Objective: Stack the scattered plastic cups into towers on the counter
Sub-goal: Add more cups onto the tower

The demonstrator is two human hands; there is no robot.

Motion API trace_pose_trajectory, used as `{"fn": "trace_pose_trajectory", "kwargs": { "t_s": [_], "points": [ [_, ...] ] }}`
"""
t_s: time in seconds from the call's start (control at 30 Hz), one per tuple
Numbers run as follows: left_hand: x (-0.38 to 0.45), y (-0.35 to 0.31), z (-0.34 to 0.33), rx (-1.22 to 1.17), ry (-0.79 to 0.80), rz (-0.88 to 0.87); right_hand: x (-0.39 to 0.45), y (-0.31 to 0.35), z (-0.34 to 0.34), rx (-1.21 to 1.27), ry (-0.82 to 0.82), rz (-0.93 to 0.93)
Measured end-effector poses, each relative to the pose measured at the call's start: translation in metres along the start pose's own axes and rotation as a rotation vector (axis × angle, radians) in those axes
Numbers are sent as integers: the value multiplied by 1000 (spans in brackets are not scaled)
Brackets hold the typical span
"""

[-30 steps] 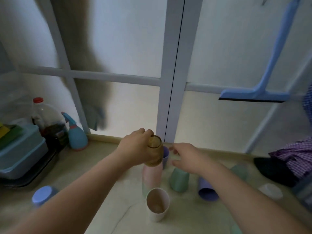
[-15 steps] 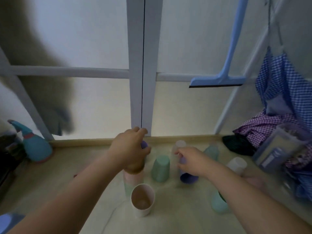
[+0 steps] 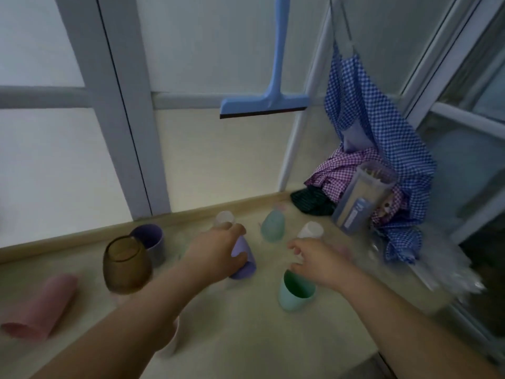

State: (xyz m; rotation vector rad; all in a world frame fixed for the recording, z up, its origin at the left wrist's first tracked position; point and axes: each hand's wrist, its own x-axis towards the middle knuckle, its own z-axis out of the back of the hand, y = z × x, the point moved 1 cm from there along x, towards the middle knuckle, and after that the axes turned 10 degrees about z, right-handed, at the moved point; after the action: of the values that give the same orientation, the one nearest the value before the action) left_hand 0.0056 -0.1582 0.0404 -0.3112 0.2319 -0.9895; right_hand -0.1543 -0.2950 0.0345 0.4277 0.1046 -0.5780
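My left hand (image 3: 218, 253) grips a tilted purple cup (image 3: 244, 259) on the counter (image 3: 246, 337). My right hand (image 3: 314, 258) hovers with fingers apart over the rim of an upright green cup (image 3: 295, 292). At the left a brown see-through cup (image 3: 127, 265) sits on top of a stack whose lower cups are blurred. Behind it stands an upright purple cup (image 3: 150, 239). A pink cup (image 3: 41, 307) lies on its side at far left. Upside down near the back are a clear cup (image 3: 224, 218), a pale green cup (image 3: 273, 227) and a white cup (image 3: 310, 229).
A window frame (image 3: 131, 149) and low ledge close the back. A blue squeegee (image 3: 265, 105) hangs above. Checked cloths (image 3: 382, 149) and a clear plastic container (image 3: 360, 201) fill the right corner. Another pale cup (image 3: 173, 340) shows under my left forearm.
The view swung right. My left hand let go of the brown cup on the stack and took the purple cup. My right hand moved to the green cup. A pink cup now lies at left.
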Motion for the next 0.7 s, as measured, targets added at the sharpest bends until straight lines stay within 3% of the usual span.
{"fn": "trace_pose_trajectory", "kwargs": {
  "t_s": [0.3, 0.7],
  "points": [
    [49, -46, -19, 27, 10, 124, 36, -72, 44, -61, -39, 99],
    [90, -25, -26, 80, 2, 362, 159, -98, 30, -100, 177, 266]
  ]
}}
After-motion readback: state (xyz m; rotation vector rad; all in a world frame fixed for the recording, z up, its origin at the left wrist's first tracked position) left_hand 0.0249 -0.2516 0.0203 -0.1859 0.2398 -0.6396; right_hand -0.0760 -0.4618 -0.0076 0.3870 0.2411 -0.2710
